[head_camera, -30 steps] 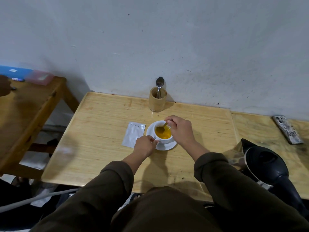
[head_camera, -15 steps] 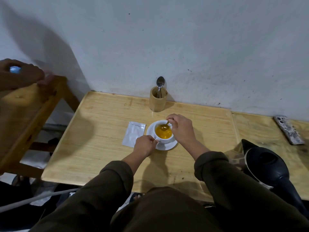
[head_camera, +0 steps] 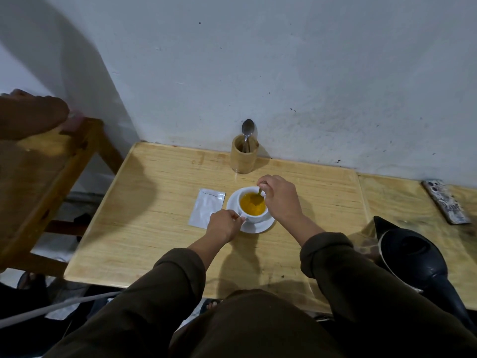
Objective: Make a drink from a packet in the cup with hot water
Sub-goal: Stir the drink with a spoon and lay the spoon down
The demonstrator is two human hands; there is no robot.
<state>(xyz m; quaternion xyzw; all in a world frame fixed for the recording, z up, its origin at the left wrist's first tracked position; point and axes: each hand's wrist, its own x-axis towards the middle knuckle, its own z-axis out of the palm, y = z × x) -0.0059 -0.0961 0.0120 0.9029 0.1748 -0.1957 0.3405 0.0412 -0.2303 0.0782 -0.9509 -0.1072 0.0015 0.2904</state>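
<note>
At the far left, another person's arm (head_camera: 31, 117) reaches over a darker wooden side table (head_camera: 38, 177). On the pale wooden table (head_camera: 154, 228), a silver packet (head_camera: 206, 211) lies flat just left of the white saucer (head_camera: 258, 226). The left hand (head_camera: 225, 226) pinches the handle at the near-left side of the white cup (head_camera: 251, 215), fingers closed on it. The cup sits on the saucer and holds an orange-yellow drink (head_camera: 251, 205). Behind it, near the wall, a wooden holder (head_camera: 244, 157) stands upright with a metal spoon (head_camera: 247, 130) in it, bowl end up. The right hand (head_camera: 281, 200) reaches over the cup's far-right rim, its fingers closed on the handle of a small spoon (head_camera: 258, 197) whose bowl dips into the drink. Farther right, a black kettle (head_camera: 413, 257) stands at the near edge of the table, lid shut. A patterned flat object (head_camera: 445, 201) lies near the wall at the far right.
</note>
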